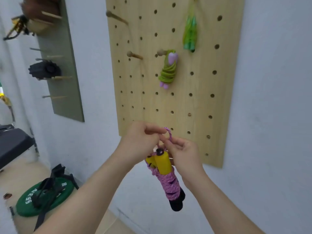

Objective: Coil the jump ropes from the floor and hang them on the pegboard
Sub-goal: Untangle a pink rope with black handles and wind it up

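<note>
The left hand [141,137] and right hand [183,149] pinch the loop [169,134] of the coiled pink rope [168,181], hiding its base. The pegboard [194,102], at twelve o'clock, is cut off on top.

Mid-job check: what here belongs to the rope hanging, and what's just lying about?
Job: pink rope, pinched by left hand and right hand; wooden pegboard; free peg; green rope with purple handles, pale green rope, both hung.
Lying about: green weight plate, black straps, grey board, dark bench.
</note>
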The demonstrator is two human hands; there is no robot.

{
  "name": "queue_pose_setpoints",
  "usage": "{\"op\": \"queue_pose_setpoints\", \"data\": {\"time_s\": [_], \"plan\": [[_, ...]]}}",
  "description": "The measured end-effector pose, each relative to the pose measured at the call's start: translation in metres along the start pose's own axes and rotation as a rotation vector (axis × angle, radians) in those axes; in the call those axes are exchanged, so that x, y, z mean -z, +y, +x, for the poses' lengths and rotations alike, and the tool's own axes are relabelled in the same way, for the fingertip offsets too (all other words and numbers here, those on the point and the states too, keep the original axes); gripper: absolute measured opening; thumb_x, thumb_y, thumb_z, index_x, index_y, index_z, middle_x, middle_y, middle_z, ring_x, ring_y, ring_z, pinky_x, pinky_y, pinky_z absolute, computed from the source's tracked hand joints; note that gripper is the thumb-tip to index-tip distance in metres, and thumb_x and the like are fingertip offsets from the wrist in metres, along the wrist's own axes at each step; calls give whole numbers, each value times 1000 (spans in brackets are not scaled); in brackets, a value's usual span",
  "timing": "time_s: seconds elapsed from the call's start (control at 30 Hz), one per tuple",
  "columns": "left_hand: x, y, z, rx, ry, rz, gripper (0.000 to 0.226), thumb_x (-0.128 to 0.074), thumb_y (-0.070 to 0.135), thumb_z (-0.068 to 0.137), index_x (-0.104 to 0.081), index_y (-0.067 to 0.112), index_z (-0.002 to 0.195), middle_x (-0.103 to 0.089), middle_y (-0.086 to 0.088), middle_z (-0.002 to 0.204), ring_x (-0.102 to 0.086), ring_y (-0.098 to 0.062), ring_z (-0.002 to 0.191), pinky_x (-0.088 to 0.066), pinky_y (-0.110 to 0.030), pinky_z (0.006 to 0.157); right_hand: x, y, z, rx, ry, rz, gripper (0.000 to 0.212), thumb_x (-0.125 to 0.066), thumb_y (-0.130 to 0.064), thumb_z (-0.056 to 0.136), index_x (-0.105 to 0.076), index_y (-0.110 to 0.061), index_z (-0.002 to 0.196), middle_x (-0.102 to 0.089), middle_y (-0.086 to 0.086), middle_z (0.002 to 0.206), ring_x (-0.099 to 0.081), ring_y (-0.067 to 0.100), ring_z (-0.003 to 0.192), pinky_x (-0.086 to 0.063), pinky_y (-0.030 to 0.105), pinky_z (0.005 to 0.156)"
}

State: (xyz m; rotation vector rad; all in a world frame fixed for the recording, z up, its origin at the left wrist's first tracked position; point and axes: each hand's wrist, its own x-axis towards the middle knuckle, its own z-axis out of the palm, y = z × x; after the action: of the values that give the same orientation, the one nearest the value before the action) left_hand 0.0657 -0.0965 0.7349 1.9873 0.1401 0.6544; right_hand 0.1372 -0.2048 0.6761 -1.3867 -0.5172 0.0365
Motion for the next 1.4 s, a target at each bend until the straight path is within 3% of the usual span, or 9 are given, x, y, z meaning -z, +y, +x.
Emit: {"op": "queue_pose_setpoints", "data": {"time_s": [0.07, 0.17, 0.3, 0.5, 0.67, 0.93, 1.1, 1.27, 1.4], "plan": [[7, -5, 26, -134, 81, 22, 18, -62, 12, 88, -73, 25, 95, -70, 11, 80, -61, -1, 70, -50, -18, 60, -6, -5, 28, 37, 45, -20, 16, -63, -18, 94, -75, -13, 85, -76, 5, 78, -71, 19, 73, -58, 38, 80], [10, -26, 68, -166, -83, -107, 15, -60, 29, 93, -72, 27, 102, -73, 10, 90, -66, 0, 83, -51, -11, 70, -25, -12, 70, 111, 50, -50, 19, -62, -26, 95, -78, -17, 87, -76, 3, 80, -73, 23, 81, -60, 43, 80], [25, -50, 126, -133, -4, -391, 18, -60, 24, 91, -77, 19, 94, -76, -1, 88, -72, -12, 86, -55, -21, 71, -56, -26, 122, 209, 63, -123, 18, -63, -26, 94, -78, -24, 85, -75, 2, 79, -73, 20, 79, -60, 42, 75], [92, -22, 214, 45, 40, -790, 23, -65, 28, 76, -75, 8, 72, -59, -6, 61, -58, -18, 58, -51, -25, 56, -93, -102, 199, -53, -102, 183, 8, -59, -6, 94, -65, -1, 94, -70, 8, 70, -67, 20, 66, -57, 34, 67], [148, 40, 290, 40, 79, -625, 26, -62, 32, 87, -75, 12, 79, -37, -4, 56, -42, -18, 58, -39, -30, 62, -130, -184, 268, -109, -76, 98, 4, -56, -4, 96, -59, -6, 95, -69, 5, 67, -65, 18, 63, -56, 30, 64], [161, 48, 356, 155, 107, -327, 15, -65, 29, 90, -75, 20, 86, -55, -1, 55, -48, -9, 48, -39, -15, 46, -164, -183, 331, -174, 167, -234, 11, -55, -5, 91, -61, -11, 85, -73, 1, 68, -71, 17, 78, -57, 42, 80], [152, 30, 376, 208, -51, -405, 20, -63, 32, 91, -76, 17, 94, -74, -3, 83, -69, -18, 81, -55, -27, 76, -165, -166, 343, -152, 317, -307, 13, -56, -9, 93, -60, -15, 82, -70, -3, 68, -66, 10, 67, -46, 24, 61], [143, 21, 394, 248, -141, -389, 24, -56, 35, 95, -76, 21, 96, -74, 1, 86, -68, -17, 90, -53, -32, 85, -166, -147, 357, -120, 456, -359, 15, -58, -13, 93, -56, -19, 80, -68, -1, 73, -65, 14, 67, -54, 34, 67], [150, 14, 386, 231, -57, -388, 18, -57, 33, 95, -73, 31, 102, -72, 13, 102, -63, -5, 104, -47, -27, 91, -165, -129, 358, -43, 536, -389, 19, -62, -20, 92, -52, -21, 76, -67, -1, 67, -64, 17, 61, -51, 34, 60]]}}
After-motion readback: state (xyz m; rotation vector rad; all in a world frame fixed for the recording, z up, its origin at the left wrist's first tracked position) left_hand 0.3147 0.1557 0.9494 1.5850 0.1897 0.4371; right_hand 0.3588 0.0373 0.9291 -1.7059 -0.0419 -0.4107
